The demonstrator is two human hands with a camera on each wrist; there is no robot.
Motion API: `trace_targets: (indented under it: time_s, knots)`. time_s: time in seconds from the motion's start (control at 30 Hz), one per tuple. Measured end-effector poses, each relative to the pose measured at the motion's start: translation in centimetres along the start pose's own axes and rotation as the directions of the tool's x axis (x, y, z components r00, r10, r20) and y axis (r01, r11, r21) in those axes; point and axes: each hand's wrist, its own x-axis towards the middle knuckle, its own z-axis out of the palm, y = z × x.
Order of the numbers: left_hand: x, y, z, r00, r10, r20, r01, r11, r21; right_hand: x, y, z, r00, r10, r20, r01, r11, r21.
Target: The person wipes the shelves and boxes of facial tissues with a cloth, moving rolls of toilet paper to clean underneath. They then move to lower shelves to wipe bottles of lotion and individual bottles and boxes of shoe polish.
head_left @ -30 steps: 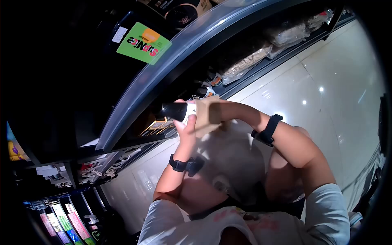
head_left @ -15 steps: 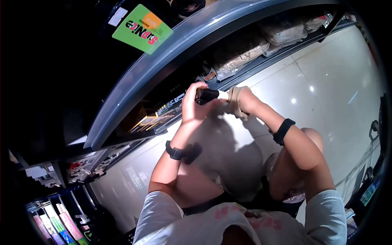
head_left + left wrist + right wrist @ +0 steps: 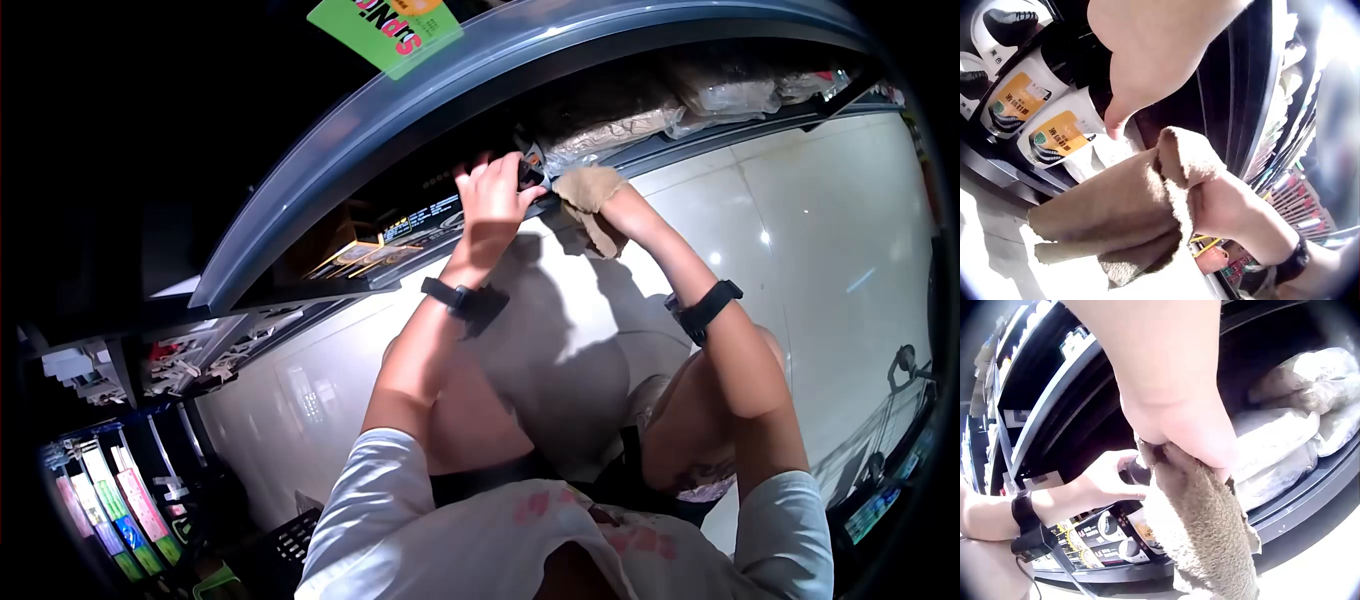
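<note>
My left hand grips the black cap of a bottle at the low shelf's edge. In the left wrist view this white bottle with an orange label leans beside a similar bottle, the thumb of my left hand near its cap. A brown fuzzy cloth hangs from my right hand, to the right of the bottle. Seen from the right wrist, my right hand holds the bunched cloth just in front of the bottle, partly hiding it.
Plastic-wrapped packs lie on the low shelf to the right. Black boxes stand to the left of the bottles. A curved shelf edge with a green sign arches above the hands. Pale tiled floor extends on the right.
Both hands have moved forward to the low shelf. The bottle has gone from in front of the body to the shelf, and the cloth, earlier around it, is now apart from it.
</note>
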Motion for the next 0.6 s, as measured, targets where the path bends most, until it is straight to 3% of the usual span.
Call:
trace_targets:
  time_s: [0.03,0.1,0.2,0.23,0.27,0.3,0.37,0.43,0.47,0.5,0.57,0.6]
  knots:
    - [0.1,0.0,0.2,1.000,-0.013,0.012,0.013,1.000,0.001,0.0,-0.8,0.2,0.999,-0.054,-0.004,0.054,0.990,0.128]
    - [0.4,-0.1,0.6,0.999,-0.008,0.051,0.003,0.995,0.099,-0.1,-2.3,0.4,0.998,-0.059,-0.004,0.059,0.990,0.126]
    - [0.3,-0.7,1.4,0.999,-0.036,0.019,0.034,0.992,0.123,-0.2,-3.0,0.5,0.983,0.131,0.132,-0.169,0.927,0.335]
    - [0.3,-0.7,1.4,0.999,-0.035,0.023,0.032,0.992,0.122,0.3,-2.5,0.4,0.982,0.134,0.130,-0.171,0.926,0.337]
    - [0.2,-0.7,1.2,1.000,-0.024,-0.002,0.024,0.994,0.109,1.1,-1.7,0.3,0.993,-0.031,0.112,0.039,0.997,-0.072]
    - [0.0,-0.7,1.1,0.999,-0.014,-0.029,0.017,0.995,0.096,1.6,-0.9,0.2,0.969,-0.186,0.165,0.243,0.851,-0.466]
    - [0.2,-0.6,0.1,0.999,-0.037,-0.006,0.038,0.999,0.035,1.4,-0.6,0.5,0.950,-0.245,0.192,0.310,0.792,-0.526]
    - [1.0,-1.2,-1.1,0.990,-0.034,-0.136,0.004,0.977,-0.215,0.8,-0.8,0.7,0.997,-0.046,0.067,0.053,0.994,-0.099]
    - [1.3,-2.2,-1.5,0.966,0.087,-0.246,-0.089,0.996,0.001,1.2,-2.3,0.7,0.984,-0.003,0.176,0.085,0.884,-0.459]
    - [1.5,-3.3,-1.7,0.959,0.083,-0.273,-0.091,0.996,-0.017,1.5,-3.2,0.9,0.984,0.000,0.181,0.083,0.886,-0.456]
    - [1.6,-5.3,-2.0,0.957,0.087,-0.276,-0.113,0.990,-0.079,1.8,-4.2,1.3,0.948,0.124,0.292,0.139,0.665,-0.734]
    - [1.5,-6.1,-2.0,0.946,0.105,-0.307,-0.139,0.986,-0.092,1.9,-4.0,1.5,0.948,0.154,0.278,0.125,0.623,-0.772]
